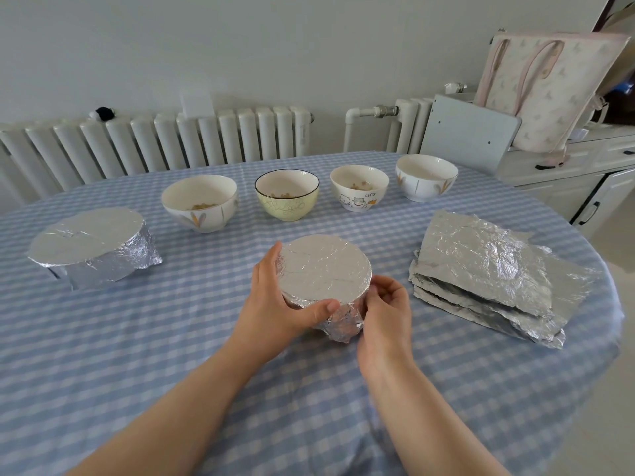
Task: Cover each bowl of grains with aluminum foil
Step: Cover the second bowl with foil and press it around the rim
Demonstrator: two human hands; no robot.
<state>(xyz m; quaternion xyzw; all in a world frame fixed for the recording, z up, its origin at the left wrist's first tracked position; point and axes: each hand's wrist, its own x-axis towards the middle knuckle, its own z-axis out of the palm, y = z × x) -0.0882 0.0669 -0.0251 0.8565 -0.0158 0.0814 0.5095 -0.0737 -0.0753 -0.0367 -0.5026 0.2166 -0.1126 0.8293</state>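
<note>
The left hand (275,300) curls round the near-left side of the wrapped bowl (326,269) at the middle of the frame, thumb pressed along the front wall under the rim and fingers reaching up the far-left edge. The right hand (386,310) has its grip together on the foil at the bowl's lower right, fingers bent and pinching the crumpled skirt just beneath the rim. Foil lies taut and flat across the top of this bowl, with a wrinkled bunch hanging at the front.

The bowl stands on the worktop (171,355), which wears a blue and white checked cloth. At the left of the frame sits a second covered bowl (92,247), its foil top flat and its sides loosely folded. Across the upper middle runs a row of four open bowls: a white bowl (200,202) with grains inside, a yellow bowl (287,195) with a dark rim, a cartoon bowl (359,187), and a far white bowl (426,176) at the right end. A stack of foil sheets (488,273) lies at the right, well apart from the hands.

A radiator (154,142) lines the wall behind, and a tote bag (546,87) stands at the upper right.
</note>
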